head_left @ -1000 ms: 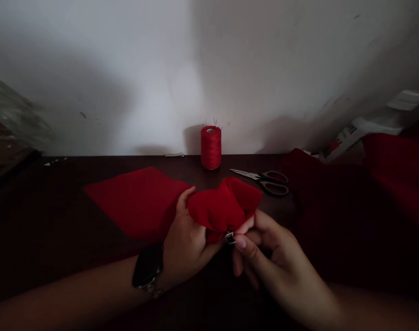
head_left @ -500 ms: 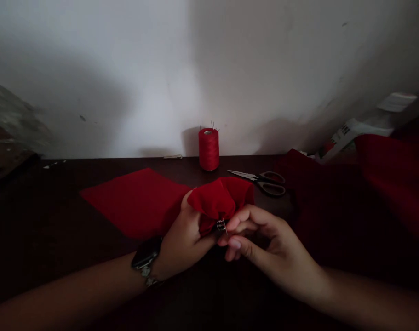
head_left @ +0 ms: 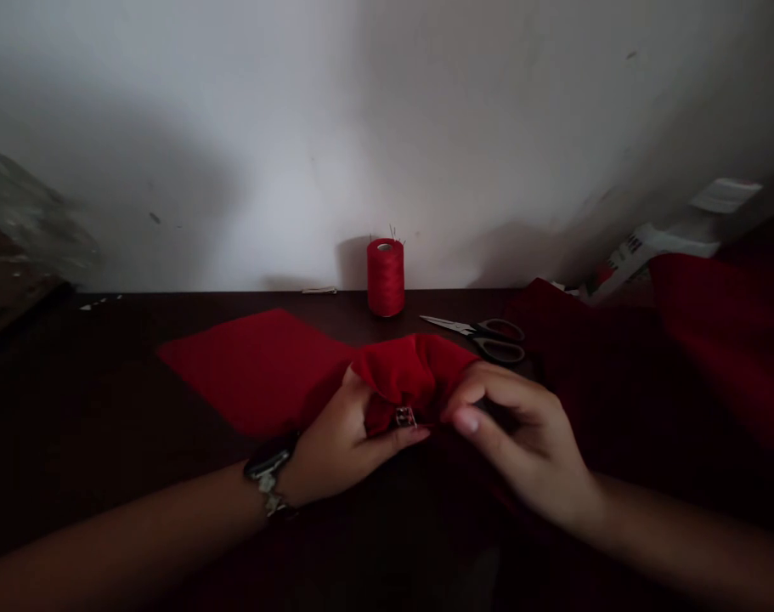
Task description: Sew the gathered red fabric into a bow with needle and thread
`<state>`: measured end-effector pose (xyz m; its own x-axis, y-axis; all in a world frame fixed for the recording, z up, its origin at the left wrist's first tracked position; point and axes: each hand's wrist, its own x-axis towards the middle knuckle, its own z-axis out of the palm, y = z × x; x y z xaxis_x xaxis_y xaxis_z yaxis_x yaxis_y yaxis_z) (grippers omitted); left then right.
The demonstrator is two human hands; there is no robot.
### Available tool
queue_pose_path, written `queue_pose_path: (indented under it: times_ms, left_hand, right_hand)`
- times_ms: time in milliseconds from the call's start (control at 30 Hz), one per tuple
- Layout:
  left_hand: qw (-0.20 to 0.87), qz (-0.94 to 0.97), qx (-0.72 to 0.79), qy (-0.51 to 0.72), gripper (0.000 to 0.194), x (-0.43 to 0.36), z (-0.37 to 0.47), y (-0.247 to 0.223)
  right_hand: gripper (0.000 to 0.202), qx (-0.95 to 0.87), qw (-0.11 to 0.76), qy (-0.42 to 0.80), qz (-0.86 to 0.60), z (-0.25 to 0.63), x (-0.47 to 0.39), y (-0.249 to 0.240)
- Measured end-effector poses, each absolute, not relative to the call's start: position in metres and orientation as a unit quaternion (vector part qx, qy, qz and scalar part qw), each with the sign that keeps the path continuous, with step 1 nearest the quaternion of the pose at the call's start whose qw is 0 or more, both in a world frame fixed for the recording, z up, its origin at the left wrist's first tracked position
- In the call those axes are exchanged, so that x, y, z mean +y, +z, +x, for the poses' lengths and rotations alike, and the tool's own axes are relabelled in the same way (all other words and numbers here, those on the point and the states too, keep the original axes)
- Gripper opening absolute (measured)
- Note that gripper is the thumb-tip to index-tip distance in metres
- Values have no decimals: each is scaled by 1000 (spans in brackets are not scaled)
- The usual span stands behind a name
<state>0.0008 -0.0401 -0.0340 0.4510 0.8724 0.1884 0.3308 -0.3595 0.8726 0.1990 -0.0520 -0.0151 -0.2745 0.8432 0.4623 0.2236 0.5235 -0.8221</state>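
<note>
Two hands (head_left: 339, 438) (head_left: 530, 442) at bunched red cloth (head_left: 396, 370)

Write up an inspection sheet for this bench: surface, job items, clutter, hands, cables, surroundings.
Surface: dark table, dimly lit.
Job items: bunched red cloth with a small silvery metal fitting at its near edge; upright red thread spool, thin pins or needles at its top; metal scissors with dark handles.
Clutter: flat red cloth piece; thin pale strip by the wall.
Left hand: grips the bunched cloth.
Right hand: thumb and forefinger beside the fitting; grip unclear.
Cables: nothing seen.
Surroundings: pale marked wall; clear plastic wrap left; tilted white bottle right.
</note>
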Motion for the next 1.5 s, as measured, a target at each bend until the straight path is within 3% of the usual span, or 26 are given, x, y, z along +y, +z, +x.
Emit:
queue_pose_path:
  times_ms: [133,233,333,433,533,700,1300,1500]
  left_hand:
    - [528,706,349,318,36,-33,-4,-33]
    - [586,699,306,272,32,-31,-6,-31]
    - [581,717,302,238,30,-30,-7,-29]
    - [571,733,295,222,33,-30,-7,-28]
    - [575,738,275,222,31,-30,-6,-28]
    - [577,741,270,210,28,-30,-6,-28]
    - [567,750,277,196,30,-28,-7,-29]
    - [548,763,280,196,32,-28,-4,-28]
  right_hand:
    - [23,-736,423,362,-385,201,-40,-17]
    - [23,-758,375,382,-371,201,-34,-20]
    - [25,-754,360,432,-340,202,-32,-24]
    - [15,-708,393,497,-311,201,-31,-28]
    - [19,-667,409,545,-301,200,-31,-29]
    - [21,-661,427,543,-294,198,-33,-28]
    - [9,-467,383,744,-286,198,-33,-31]
    - [16,-395,352,811,-249,199,-32,-28]
